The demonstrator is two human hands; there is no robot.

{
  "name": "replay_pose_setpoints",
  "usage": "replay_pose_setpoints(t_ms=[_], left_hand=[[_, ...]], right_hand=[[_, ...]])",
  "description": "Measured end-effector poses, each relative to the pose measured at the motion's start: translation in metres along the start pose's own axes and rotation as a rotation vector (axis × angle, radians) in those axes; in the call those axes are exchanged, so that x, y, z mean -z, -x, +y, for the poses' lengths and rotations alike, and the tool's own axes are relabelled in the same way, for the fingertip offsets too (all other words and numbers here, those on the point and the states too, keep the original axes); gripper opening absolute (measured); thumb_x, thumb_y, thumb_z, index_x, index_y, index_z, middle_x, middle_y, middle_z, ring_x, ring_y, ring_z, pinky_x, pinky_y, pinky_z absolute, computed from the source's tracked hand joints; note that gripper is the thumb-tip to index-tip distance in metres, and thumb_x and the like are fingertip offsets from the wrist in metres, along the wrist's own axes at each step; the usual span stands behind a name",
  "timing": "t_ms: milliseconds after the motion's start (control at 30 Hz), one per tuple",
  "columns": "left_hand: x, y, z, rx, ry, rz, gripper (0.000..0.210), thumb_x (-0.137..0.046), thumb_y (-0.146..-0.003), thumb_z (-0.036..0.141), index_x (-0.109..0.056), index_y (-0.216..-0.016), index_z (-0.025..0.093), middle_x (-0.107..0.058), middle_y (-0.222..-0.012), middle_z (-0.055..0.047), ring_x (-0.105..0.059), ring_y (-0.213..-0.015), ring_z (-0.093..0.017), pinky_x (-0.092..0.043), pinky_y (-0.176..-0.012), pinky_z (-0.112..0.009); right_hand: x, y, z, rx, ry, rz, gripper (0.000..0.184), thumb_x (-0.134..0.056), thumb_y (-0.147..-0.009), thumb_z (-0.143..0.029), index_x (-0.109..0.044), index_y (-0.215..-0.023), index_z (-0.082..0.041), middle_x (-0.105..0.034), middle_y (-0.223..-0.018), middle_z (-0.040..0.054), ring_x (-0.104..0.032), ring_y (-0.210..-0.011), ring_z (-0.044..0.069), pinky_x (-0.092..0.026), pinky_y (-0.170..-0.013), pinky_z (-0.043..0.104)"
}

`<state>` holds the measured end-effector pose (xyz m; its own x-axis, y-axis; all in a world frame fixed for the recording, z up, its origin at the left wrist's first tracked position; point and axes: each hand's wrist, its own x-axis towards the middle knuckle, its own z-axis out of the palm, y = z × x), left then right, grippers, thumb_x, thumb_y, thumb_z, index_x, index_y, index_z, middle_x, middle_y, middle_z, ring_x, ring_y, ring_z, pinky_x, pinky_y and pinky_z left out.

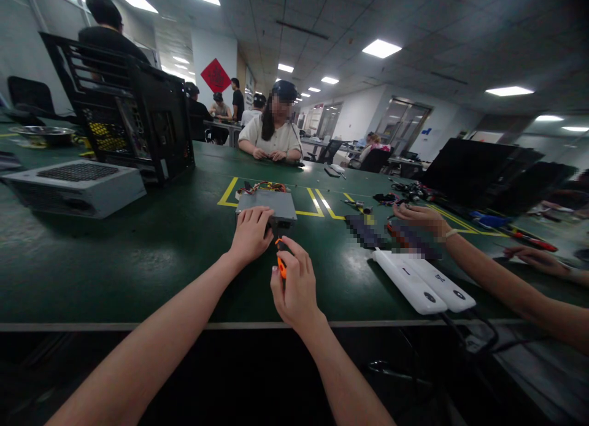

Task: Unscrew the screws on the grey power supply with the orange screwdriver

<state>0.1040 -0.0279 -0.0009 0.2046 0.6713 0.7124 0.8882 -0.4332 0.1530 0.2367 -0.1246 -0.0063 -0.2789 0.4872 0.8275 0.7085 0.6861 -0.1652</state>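
A grey computer power supply lies on the green table, its bundle of coloured cables at the far side. My left hand grips its near left corner, fingers over the top and thumb at the front side. In my right hand is a screwdriver with an orange and black handle, pinched between thumb and fingers. It points away from me toward the near side of the power supply. Its tip against the dark front is too small to make out.
To the left stand a second power supply and an open black computer case. White power banks with cables lie at right, near a co-worker's hand. Another person sits across the green table.
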Motion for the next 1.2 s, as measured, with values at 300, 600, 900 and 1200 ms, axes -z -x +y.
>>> replay_pose_setpoints(t_ms=[300,600,900,1200], left_hand=[[-0.001,0.0,-0.001,-0.002,-0.002,0.008,0.038,-0.047,-0.076,0.02,-0.048,-0.114,0.019,-0.051,-0.119,-0.008,-0.042,-0.112,-0.025,-0.029,-0.096,-0.04],[0.0,-0.001,-0.001,-0.005,0.005,0.006,0.038,-0.047,-0.076,0.02,-0.049,-0.114,0.019,-0.051,-0.119,-0.008,-0.042,-0.111,-0.025,-0.029,-0.096,-0.04],[-0.002,-0.001,-0.002,-0.002,0.009,0.011,0.038,-0.048,-0.075,0.02,-0.049,-0.113,0.02,-0.052,-0.119,-0.007,-0.042,-0.111,-0.025,-0.028,-0.097,-0.04],[-0.001,0.0,-0.002,0.0,0.012,0.006,0.039,-0.048,-0.075,0.02,-0.049,-0.114,0.02,-0.052,-0.119,-0.008,-0.042,-0.111,-0.024,-0.029,-0.097,-0.04]], right_hand=[[0.0,0.0,0.001,-0.035,0.066,0.022,0.017,-0.045,-0.086,-0.017,-0.051,-0.102,-0.016,-0.056,-0.113,0.0122,-0.052,-0.103,0.02,-0.047,-0.085,0.036],[0.008,-0.009,-0.016,-0.149,0.281,-0.148,0.022,-0.04,-0.088,-0.02,-0.053,-0.106,-0.014,-0.057,-0.109,0.0134,-0.06,-0.088,0.021,-0.052,-0.072,0.036],[0.005,-0.012,-0.023,-0.169,0.203,-0.211,0.027,-0.04,-0.083,-0.01,-0.047,-0.108,-0.014,-0.048,-0.117,0.0157,-0.056,-0.099,0.023,-0.051,-0.078,0.038],[0.007,-0.013,-0.007,-0.218,0.208,-0.067,0.019,-0.039,-0.088,-0.025,-0.046,-0.104,-0.015,-0.057,-0.098,0.0115,-0.061,-0.081,0.021,-0.053,-0.063,0.034]])
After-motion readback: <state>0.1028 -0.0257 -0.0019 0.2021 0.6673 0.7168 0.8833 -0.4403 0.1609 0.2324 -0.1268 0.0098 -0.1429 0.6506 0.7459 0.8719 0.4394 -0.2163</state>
